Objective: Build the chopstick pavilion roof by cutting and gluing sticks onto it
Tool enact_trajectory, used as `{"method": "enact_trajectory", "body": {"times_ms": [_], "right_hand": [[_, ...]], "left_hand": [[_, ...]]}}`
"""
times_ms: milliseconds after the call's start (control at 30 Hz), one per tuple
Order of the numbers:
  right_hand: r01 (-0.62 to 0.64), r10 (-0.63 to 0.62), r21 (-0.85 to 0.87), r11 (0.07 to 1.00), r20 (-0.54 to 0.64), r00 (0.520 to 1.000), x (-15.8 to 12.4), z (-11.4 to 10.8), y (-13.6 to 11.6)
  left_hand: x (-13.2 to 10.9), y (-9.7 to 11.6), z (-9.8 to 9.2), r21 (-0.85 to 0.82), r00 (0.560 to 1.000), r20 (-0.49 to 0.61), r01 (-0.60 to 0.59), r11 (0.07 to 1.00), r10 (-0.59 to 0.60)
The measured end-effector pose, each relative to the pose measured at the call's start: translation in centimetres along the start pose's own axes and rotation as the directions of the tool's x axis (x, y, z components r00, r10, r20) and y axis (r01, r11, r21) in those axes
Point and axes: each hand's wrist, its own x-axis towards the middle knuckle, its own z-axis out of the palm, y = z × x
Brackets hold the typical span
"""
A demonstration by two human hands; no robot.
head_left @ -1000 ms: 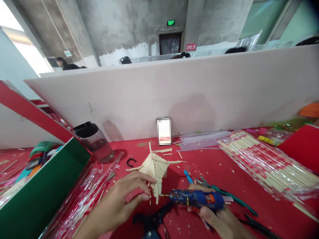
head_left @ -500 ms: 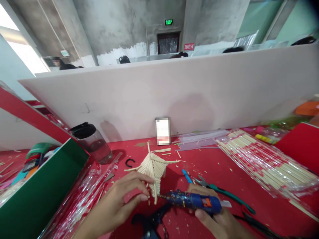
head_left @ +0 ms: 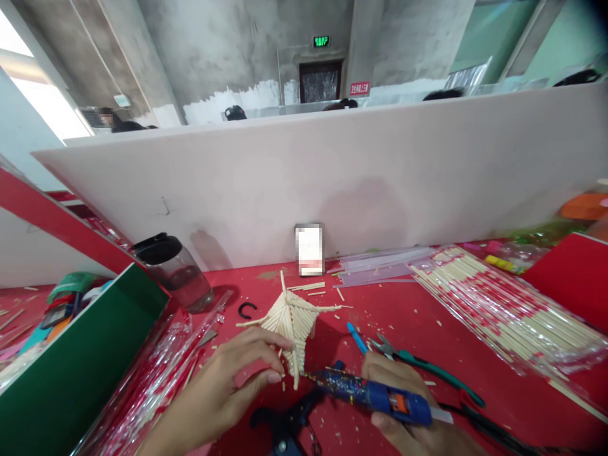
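A small roof-shaped model of pale wooden sticks [head_left: 302,329] stands on the red table, with sticks jutting from its corners. My left hand [head_left: 242,367] steadies its near left side, index finger on the roof and thumb by the lower edge. My right hand [head_left: 399,380] is wrapped around a blue hot glue gun [head_left: 375,394] with a clear glue stick at its rear. The gun's nozzle is at the model's near lower corner; whether it touches cannot be made out. A dark-handled cutting tool [head_left: 282,430] lies below the model.
Green-handled pliers [head_left: 427,367] and a blue pen [head_left: 356,337] lie right of the model. Bagged wooden sticks [head_left: 503,304] are farther right. A phone [head_left: 310,250] leans on the white partition [head_left: 266,183]. At left are a water bottle [head_left: 178,272] and a green board [head_left: 90,361].
My right hand and the glue gun's rear have shifted slightly right and down, so the gun tilts more. My left hand and the model are nearly still.
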Motion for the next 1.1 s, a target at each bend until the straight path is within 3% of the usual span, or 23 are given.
{"method": "enact_trajectory", "body": {"times_ms": [400,600,933,1100], "right_hand": [[-0.027,0.026,-0.054,0.998,-0.011,1.0,-0.7,-0.2,0.6],[-0.035,0.034,0.011,0.999,0.033,0.999,-1.2,0.0,1.8],[-0.077,0.062,0.179,0.981,0.089,0.994,-0.9,-0.2,1.6],[-0.062,0.05,0.17,0.983,0.074,0.996,-0.4,0.0,1.1]], "left_hand": [[-0.1,-0.2,0.1,-0.002,1.0,0.002,0.005,1.0,-0.005],[-0.1,-0.1,0.1,0.007,1.0,-0.003,0.014,1.0,-0.014],[-0.1,0.1,0.0,0.012,0.999,0.004,0.033,0.999,-0.033],[-0.2,-0.1,0.0,0.006,0.999,0.005,0.032,0.999,-0.032]]}}
